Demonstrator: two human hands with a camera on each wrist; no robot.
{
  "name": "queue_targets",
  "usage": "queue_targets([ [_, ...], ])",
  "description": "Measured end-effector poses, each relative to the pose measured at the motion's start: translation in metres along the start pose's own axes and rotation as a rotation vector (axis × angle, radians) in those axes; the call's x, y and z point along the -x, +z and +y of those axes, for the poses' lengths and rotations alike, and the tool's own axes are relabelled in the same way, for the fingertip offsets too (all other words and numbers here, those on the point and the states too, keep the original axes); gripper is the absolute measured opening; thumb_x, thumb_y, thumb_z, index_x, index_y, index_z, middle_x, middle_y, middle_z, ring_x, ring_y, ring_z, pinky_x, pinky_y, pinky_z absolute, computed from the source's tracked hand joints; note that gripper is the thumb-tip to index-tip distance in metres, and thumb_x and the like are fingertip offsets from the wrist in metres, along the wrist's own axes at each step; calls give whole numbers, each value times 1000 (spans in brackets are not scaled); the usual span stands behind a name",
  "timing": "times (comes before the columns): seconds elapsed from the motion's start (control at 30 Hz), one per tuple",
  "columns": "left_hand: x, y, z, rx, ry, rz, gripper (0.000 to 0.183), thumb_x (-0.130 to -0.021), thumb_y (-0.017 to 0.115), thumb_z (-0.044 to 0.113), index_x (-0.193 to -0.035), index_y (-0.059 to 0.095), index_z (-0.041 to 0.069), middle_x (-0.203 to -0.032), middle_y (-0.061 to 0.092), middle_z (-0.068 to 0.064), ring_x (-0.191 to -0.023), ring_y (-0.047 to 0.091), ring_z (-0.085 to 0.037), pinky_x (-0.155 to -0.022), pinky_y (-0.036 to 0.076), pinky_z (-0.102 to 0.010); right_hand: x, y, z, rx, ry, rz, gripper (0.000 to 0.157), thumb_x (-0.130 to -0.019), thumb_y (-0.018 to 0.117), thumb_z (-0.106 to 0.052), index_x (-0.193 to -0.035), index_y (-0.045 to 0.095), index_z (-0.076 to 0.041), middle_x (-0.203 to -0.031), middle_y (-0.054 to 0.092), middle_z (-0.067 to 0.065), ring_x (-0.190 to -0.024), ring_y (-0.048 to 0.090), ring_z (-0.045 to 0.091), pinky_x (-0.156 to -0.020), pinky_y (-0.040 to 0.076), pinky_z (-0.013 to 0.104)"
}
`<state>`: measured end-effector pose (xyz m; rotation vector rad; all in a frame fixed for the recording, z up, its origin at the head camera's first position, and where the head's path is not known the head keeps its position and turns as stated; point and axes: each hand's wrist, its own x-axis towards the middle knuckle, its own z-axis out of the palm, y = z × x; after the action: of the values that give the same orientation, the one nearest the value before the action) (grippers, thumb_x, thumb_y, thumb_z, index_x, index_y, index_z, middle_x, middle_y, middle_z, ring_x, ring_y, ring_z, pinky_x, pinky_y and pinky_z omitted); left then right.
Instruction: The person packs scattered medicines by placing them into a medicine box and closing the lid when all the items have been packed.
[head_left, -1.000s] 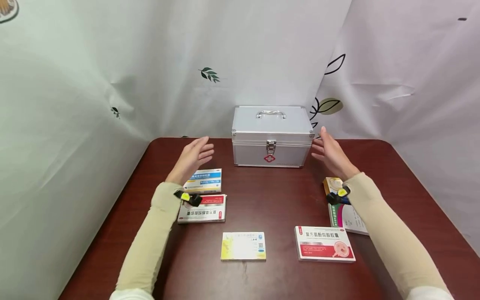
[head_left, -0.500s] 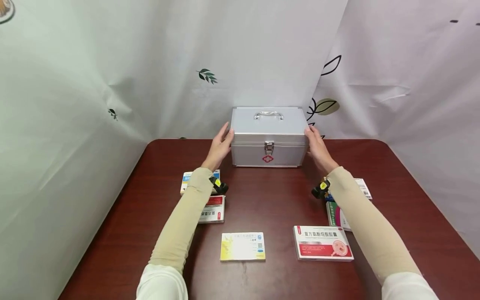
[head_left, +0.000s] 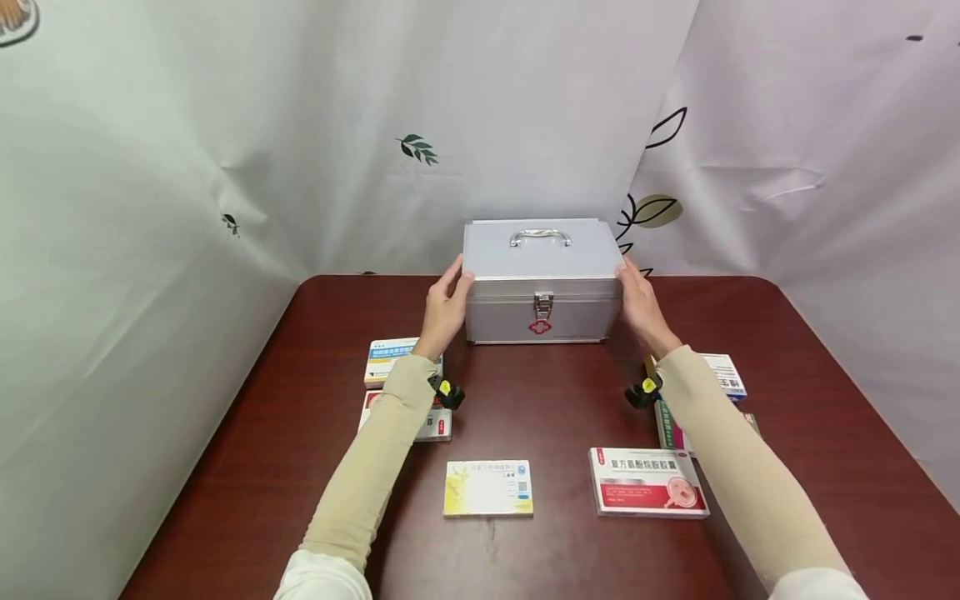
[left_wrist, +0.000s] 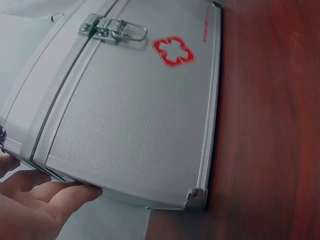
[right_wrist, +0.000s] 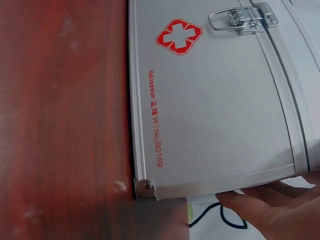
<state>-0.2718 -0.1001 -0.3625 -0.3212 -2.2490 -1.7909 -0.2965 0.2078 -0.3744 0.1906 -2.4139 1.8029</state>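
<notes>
A silver first-aid case (head_left: 536, 321) with a red cross, front latch and top handle stands at the back of the table, its lid down. My left hand (head_left: 444, 312) grips its left side, thumb at the front corner by the lid seam. On the opposite side, my right hand (head_left: 641, 308) holds the case at about the same height. In the left wrist view, the left fingers (left_wrist: 70, 197) lie along the side wall. The right wrist view shows the right fingers (right_wrist: 250, 202) against the other side wall, near the lid seam.
A yellow-and-white medicine box (head_left: 488, 489) and a red-and-white one (head_left: 648, 483) lie in front. At left are a blue-and-white box (head_left: 386, 360) and another red-and-white box (head_left: 432, 427), partly behind my forearm. Further boxes, including a white one (head_left: 723, 375), sit by my right forearm.
Both hands have moved in from beside the case to its two sides. Since half a second ago, the case has shifted slightly toward me. The medicine boxes stay where they were.
</notes>
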Motion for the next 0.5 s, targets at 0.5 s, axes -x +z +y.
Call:
queue_targets([
  [0.5, 42, -4, 2, -99, 15, -35, 51, -95, 44, 38, -141, 34, 19, -145, 34, 5, -132, 30, -8, -106, 28, -34, 64, -11, -11, 151, -55, -56, 56, -99, 24, -43, -147, 16, -14, -152, 13, 3, -137, 15, 19, -109, 15, 47],
])
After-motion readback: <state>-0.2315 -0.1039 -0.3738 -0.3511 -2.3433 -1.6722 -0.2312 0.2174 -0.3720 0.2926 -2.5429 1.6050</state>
